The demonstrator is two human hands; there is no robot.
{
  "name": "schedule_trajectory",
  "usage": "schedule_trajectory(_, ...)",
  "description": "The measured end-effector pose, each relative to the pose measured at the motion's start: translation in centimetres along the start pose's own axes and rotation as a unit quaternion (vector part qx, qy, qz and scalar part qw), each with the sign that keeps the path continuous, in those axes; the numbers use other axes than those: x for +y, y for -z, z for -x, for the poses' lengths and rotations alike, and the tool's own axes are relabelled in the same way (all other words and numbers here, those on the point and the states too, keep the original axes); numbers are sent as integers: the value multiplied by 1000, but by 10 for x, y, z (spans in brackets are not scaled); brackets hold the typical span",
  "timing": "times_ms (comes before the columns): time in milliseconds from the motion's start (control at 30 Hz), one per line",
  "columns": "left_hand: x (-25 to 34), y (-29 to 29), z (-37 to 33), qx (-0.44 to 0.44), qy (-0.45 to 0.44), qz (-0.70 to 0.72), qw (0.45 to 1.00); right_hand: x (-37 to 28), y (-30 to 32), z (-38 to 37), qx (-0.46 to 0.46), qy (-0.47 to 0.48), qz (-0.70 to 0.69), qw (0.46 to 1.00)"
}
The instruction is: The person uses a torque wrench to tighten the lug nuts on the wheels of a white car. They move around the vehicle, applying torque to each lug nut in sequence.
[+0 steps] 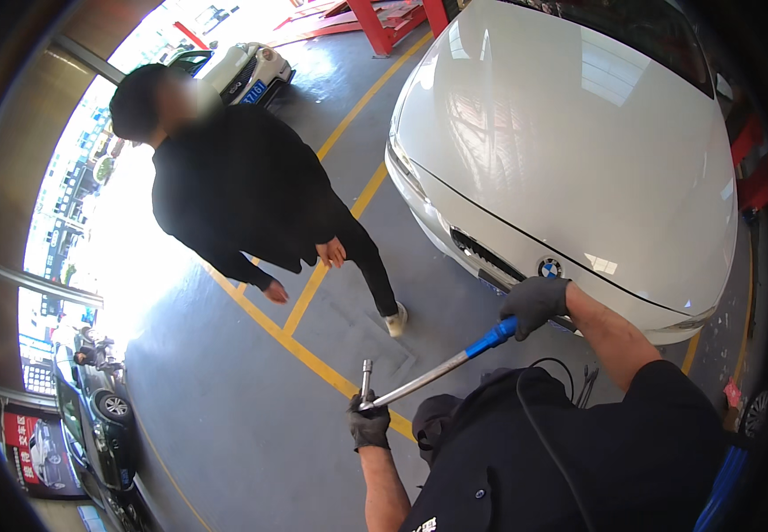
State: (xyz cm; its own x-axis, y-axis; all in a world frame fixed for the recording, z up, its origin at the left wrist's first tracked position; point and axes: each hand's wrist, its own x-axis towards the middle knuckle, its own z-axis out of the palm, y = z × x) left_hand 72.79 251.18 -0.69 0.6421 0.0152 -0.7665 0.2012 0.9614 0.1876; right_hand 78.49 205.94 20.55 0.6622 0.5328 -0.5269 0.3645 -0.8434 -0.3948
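Note:
Both my hands wear dark gloves and hold a long torque wrench (431,377) with a silver shaft and a blue handle. My right hand (534,306) is wrapped round the handle's end, in front of the white car's grille. Lower and to the left, my left hand (369,424) grips the wrench at its head. A silver socket on an extension (367,379) sticks up from that head, above the fingers. The wrench slants across the front of my dark clothing.
A white car (561,160), bonnet down, stands close at the right. A person in black (242,182) walks at the left. Another white car (246,75) is behind them, near a red lift post (373,27). Dark cars (96,417) stand far left. Yellow lines (313,368) mark the grey floor.

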Motion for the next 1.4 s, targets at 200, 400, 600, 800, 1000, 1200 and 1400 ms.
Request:
schedule_trajectory(200, -7, -83, -60, 45, 11, -40, 998, 12, 56, -20, 6, -65, 21, 998)
schedule_trajectory(400, 23, -205, -196, -29, 113, -186, 976, 7, 71, -51, 67, -211, -145, 964)
schedule_trajectory(600, 13, -312, -277, -62, 228, -278, 931, -14, 76, -84, 118, -320, -244, 908)
schedule_trajectory(800, 23, -438, -410, -59, 227, -338, 911, 52, 120, -202, 130, -352, -286, 882)
schedule_trajectory(1000, 35, -506, -491, -8, 199, -360, 911, 100, 221, -277, 92, -365, -286, 881)
schedule_trajectory(1200, -26, -622, -640, -41, 226, -454, 861, 167, 301, -362, 75, -368, -376, 847)
schedule_trajectory(1400, -152, -669, -769, -64, 305, -552, 773, 250, 334, -411, 72, -399, -707, 579)
